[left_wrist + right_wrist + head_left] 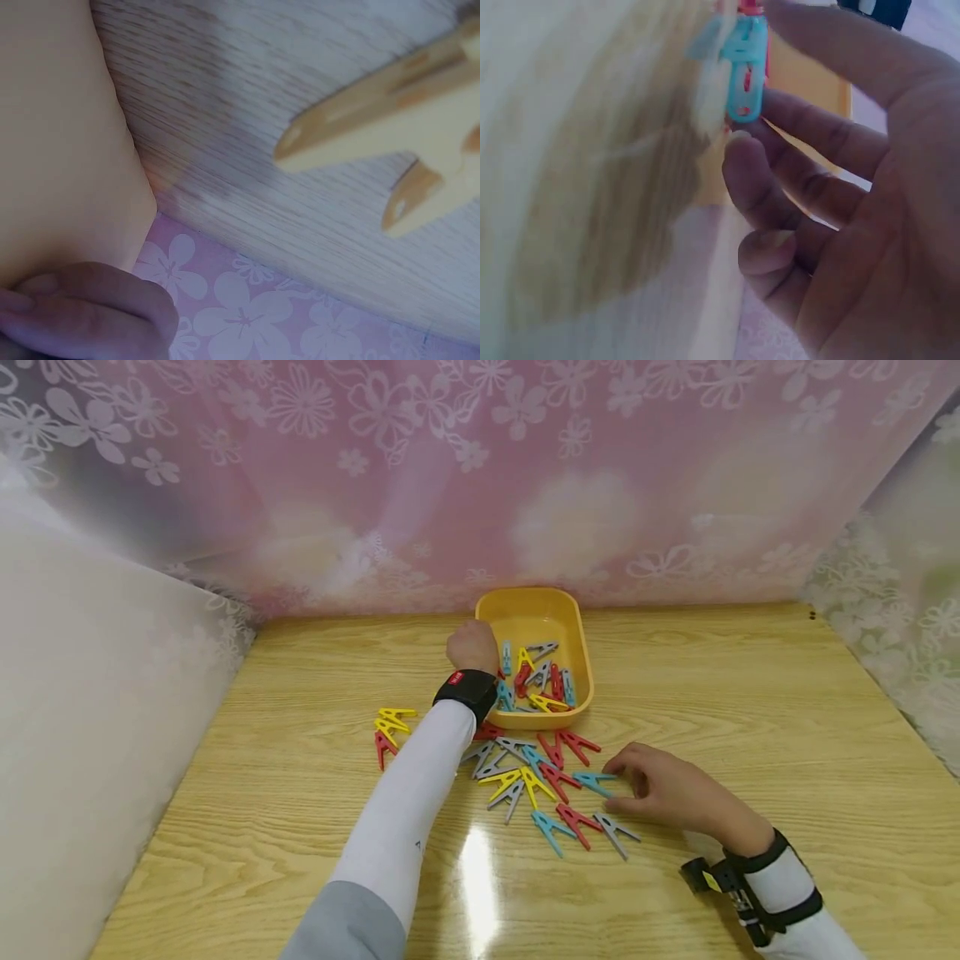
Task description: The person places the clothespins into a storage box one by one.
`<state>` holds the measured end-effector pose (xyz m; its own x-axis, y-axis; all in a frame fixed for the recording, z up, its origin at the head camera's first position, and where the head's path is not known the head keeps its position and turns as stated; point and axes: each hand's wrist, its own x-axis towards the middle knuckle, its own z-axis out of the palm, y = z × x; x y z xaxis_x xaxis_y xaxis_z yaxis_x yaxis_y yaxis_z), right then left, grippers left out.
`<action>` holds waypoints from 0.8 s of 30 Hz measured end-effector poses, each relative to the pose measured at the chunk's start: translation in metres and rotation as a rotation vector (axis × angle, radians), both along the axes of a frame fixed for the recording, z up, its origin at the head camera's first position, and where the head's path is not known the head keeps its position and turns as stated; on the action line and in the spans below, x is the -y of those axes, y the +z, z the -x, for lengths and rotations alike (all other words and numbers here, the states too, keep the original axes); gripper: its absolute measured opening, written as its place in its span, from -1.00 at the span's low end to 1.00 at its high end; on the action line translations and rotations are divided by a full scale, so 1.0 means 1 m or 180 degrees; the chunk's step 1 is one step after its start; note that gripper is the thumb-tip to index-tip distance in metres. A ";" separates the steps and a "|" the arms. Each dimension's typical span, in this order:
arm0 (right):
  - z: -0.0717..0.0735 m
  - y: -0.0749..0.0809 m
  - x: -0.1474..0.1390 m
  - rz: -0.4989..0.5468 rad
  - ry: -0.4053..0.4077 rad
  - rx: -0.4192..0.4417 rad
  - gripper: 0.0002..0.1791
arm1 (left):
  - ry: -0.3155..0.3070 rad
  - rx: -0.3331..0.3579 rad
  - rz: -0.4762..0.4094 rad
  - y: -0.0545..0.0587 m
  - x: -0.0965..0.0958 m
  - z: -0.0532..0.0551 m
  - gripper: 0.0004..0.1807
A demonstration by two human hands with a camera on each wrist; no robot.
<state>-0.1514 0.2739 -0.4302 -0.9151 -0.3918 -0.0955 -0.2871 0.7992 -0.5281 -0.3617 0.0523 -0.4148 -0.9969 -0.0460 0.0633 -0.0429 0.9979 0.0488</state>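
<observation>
Nearest the person, at the edge of the scattered clothespins, a grey clothespin [606, 822], a red clothespin [573, 820] and a blue clothespin [541, 818] lie on the wooden table [712, 693]. Just beyond them the right hand [671, 789] reaches in from the right, thumb and fingers curved and parted to a moderate gap around the ends of another blue clothespin [587, 778]. That clothespin lies on the table at the pile's right edge; whether the fingertips touch it, the pictures do not settle, but no firm pinch shows.

The step in hand appears to be picking up this clothespin. The next move would call for bringing thumb and fingers together on its legs without dragging the red ones close by, then lifting it over the basket's near rim.

Left of the long sleeve [401, 810], a yellow clothespin [386, 712] lies with two others, apart from the main pile.

Farther off stands the yellow basket [540, 721], holding mixed clothespins. The left hand [472, 646] is at its left wall, fingers bent against it, and seems to hold the basket steady; its thumb is hidden. Behind hangs a pink floral cloth [420, 485].
</observation>
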 end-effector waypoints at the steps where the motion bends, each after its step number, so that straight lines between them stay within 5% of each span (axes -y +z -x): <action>1: 0.000 -0.001 0.001 -0.0063 -0.0008 -0.0013 -0.59 | 0.0003 -0.0004 0.0013 0.000 0.000 0.000 -0.70; 8: -0.002 -0.004 0.005 -0.0214 -0.0017 -0.0146 -0.67 | 0.0012 -0.0096 0.0003 0.000 0.000 -0.002 -0.70; 16: 0.000 0.000 0.000 0.0014 -0.0111 -0.0216 -0.70 | 0.0029 -0.0067 -0.0012 0.000 0.000 -0.001 -0.70; 24: 0.015 0.019 -0.001 0.0400 -0.0419 -0.1006 -0.71 | 0.0054 -0.0035 -0.0041 0.001 -0.001 -0.002 -0.70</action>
